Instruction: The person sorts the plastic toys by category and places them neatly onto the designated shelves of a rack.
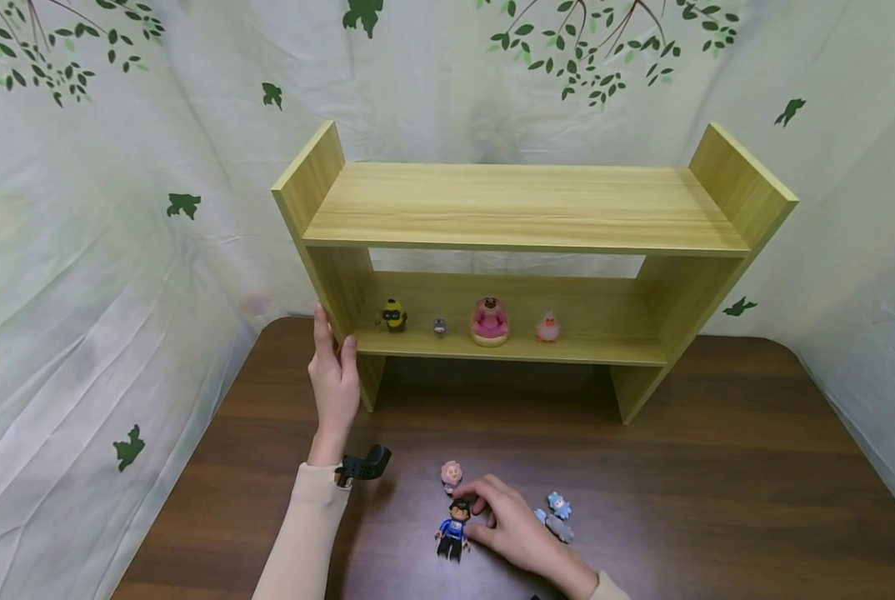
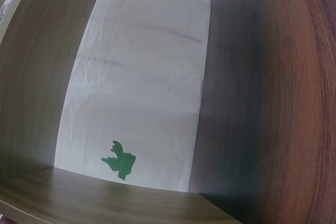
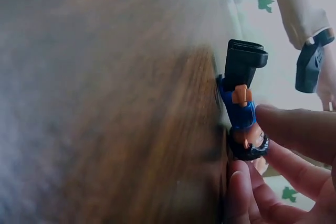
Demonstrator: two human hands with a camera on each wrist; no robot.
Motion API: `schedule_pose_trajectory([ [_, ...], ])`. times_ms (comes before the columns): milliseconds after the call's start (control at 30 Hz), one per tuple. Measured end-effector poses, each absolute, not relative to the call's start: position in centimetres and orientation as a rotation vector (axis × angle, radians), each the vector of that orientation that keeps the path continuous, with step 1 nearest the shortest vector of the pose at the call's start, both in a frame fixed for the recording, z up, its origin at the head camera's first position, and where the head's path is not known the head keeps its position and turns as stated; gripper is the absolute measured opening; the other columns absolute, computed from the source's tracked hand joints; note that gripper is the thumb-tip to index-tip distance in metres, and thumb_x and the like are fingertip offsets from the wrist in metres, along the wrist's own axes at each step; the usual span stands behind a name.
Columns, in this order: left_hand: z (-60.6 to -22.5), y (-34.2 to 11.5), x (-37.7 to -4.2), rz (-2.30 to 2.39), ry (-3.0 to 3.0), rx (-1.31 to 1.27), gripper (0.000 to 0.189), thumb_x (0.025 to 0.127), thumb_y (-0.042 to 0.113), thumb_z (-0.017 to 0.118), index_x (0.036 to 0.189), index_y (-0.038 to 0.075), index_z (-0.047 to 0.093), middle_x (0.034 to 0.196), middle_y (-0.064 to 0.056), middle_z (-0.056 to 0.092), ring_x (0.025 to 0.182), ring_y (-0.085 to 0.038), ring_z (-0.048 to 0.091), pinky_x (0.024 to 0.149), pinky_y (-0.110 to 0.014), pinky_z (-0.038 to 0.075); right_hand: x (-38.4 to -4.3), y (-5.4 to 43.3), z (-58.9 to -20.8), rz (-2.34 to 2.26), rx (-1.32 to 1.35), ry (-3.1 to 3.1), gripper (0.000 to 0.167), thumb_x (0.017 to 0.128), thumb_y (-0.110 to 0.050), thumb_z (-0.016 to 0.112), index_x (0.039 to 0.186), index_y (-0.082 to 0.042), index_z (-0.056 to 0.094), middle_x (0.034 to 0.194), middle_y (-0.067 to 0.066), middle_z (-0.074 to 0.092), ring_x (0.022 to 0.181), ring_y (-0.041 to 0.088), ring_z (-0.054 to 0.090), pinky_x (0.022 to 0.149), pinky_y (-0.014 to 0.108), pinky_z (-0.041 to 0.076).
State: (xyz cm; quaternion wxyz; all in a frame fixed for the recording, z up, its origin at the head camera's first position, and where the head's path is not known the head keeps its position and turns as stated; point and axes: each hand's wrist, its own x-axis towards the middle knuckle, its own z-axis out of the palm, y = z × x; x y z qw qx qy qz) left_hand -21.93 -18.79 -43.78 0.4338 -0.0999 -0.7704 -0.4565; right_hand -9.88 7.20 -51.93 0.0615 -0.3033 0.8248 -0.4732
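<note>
My left hand (image 1: pixel 335 383) rests on the left side panel of a light wooden shelf unit (image 1: pixel 522 208), fingers extended along its outside and thumb at its front edge. The left wrist view shows only the shelf's underside and table, not that hand. My right hand (image 1: pixel 515 525) pinches a toy figure (image 1: pixel 455 532) with black hair, blue top and black legs, lying on the table. In the right wrist view, the thumb touches the figure's blue torso (image 3: pixel 241 114), with fingertips by its head. A pink-headed figurine (image 1: pixel 451 474) lies just beyond these fingers.
On the middle shelf stand a yellow-and-black figurine (image 1: pixel 394 316), a small grey one (image 1: pixel 439 327), a pink bear figurine (image 1: pixel 489 322) and a pink bird-like one (image 1: pixel 548 327). Blue figurines (image 1: pixel 558 504) and a grey one (image 1: pixel 560 528) lie right of my right hand on the brown table (image 1: pixel 755 500).
</note>
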Motion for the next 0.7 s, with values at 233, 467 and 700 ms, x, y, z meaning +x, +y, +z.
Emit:
schedule_pose_trajectory([
  [233, -43.75, -18.84, -21.98, -1.133, -1.918, -0.251, 0.070, 0.100, 0.003, 0.047, 0.154, 0.036, 0.017, 0.117, -0.024, 0.057, 0.072, -0.031, 0.047, 0.062, -0.042, 0.033, -9.96, 7.02, -52.01, -1.448, -0.886, 2.504, 0.025, 0.085, -0.010, 0.073, 0.108, -0.012, 0.066, 0.095, -0.006, 0.055, 0.081, 0.009, 0.053, 0.064, 0.020, 0.046],
  [467, -43.78, -18.89, -22.01, -1.128, -1.905, -0.256, 0.073, 0.099, 0.001, 0.048, 0.153, 0.039, 0.017, 0.112, -0.024, 0.058, 0.067, -0.028, 0.044, 0.061, -0.038, 0.031, -9.98, 6.85, -52.02, -1.493, -0.852, 2.485, 0.014, 0.088, -0.018, 0.071, 0.100, -0.012, 0.066, 0.094, -0.008, 0.059, 0.080, 0.006, 0.054, 0.062, 0.020, 0.045],
  [700, -43.96, -18.88, -22.03, -1.132, -1.903, -0.252, 0.071, 0.099, 0.000, 0.047, 0.154, 0.035, 0.018, 0.112, -0.023, 0.059, 0.067, -0.027, 0.043, 0.061, -0.037, 0.030, -9.87, 6.92, -51.50, -1.629, -0.735, 2.313, 0.013, 0.089, -0.007, 0.068, 0.101, -0.008, 0.065, 0.102, 0.001, 0.063, 0.086, 0.011, 0.062, 0.073, 0.025, 0.052],
])
